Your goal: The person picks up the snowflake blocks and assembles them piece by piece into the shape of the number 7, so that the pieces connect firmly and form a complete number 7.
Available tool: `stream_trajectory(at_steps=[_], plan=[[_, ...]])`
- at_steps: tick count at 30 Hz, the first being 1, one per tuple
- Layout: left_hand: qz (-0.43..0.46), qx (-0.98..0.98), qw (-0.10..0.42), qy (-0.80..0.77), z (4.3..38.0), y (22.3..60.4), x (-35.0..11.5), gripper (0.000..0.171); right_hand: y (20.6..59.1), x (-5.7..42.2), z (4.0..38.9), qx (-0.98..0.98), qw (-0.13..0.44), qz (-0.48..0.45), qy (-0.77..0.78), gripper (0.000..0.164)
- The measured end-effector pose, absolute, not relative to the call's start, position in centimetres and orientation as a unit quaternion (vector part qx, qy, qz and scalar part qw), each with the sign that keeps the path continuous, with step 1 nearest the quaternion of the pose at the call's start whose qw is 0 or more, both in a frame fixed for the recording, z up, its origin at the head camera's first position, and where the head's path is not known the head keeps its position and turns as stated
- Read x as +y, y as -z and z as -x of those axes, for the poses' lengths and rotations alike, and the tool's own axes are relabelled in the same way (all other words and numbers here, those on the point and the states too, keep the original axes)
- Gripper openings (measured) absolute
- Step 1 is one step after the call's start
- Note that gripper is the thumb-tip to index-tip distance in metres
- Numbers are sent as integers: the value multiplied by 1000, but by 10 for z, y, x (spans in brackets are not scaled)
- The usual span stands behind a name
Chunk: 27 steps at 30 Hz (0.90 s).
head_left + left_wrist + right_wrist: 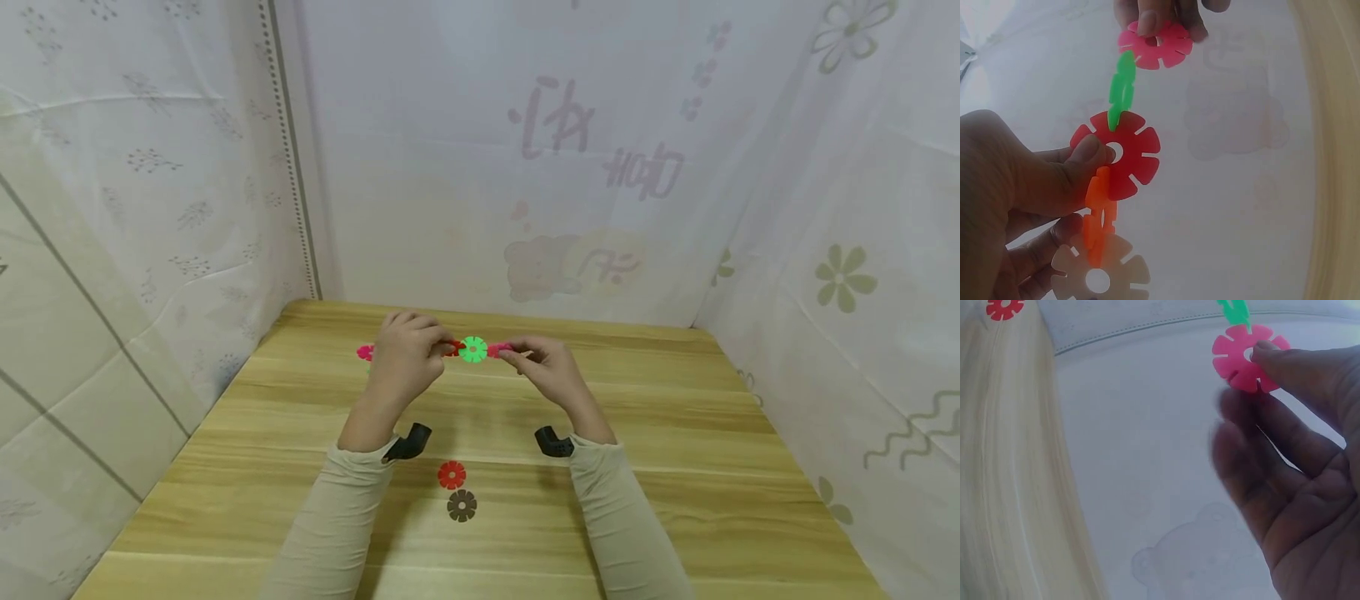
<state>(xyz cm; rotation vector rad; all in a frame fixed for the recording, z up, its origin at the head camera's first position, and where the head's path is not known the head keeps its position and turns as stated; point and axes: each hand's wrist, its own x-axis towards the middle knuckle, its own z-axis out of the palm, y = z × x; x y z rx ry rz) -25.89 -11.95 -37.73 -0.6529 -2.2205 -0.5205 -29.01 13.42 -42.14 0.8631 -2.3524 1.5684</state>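
A chain of flat, notched plastic snowflake discs runs between the two hands above the table. My left hand pinches a red disc between thumb and fingers. Slotted into that red disc are a green disc on one side and an orange disc on the other, which joins a whitish disc. At the chain's right end, my right hand pinches a pink disc that is joined to the green one. Beyond the left hand, another pink disc shows; the hand hides part of the chain.
Nearer me on the wooden table lie a loose red disc and a dark grey-brown disc. Black mounts sit at both wrists. Pale printed curtains enclose the table at the back and sides.
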Motion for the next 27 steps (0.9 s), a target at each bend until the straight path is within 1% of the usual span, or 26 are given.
stream_trajectory(at_steps=[5,8,13,19,23,27], plan=[[260,-863,385,199,258,376,-120,6,418,130,288,-756,62,-322,-567,17],[259,-863,386,197,258,377,-121,7,418,127,288,-745,62,-338,-572,18],[259,-861,389,202,260,377,-121,8,412,123,282,-746,91,-343,-564,22],[254,-860,387,215,259,376,-119,8,400,118,270,-741,128,-340,-566,15],[252,-857,388,225,257,377,-117,9,407,114,273,-734,163,-336,-567,13],[253,-846,404,241,258,378,-115,9,416,110,279,-736,212,-326,-554,12]])
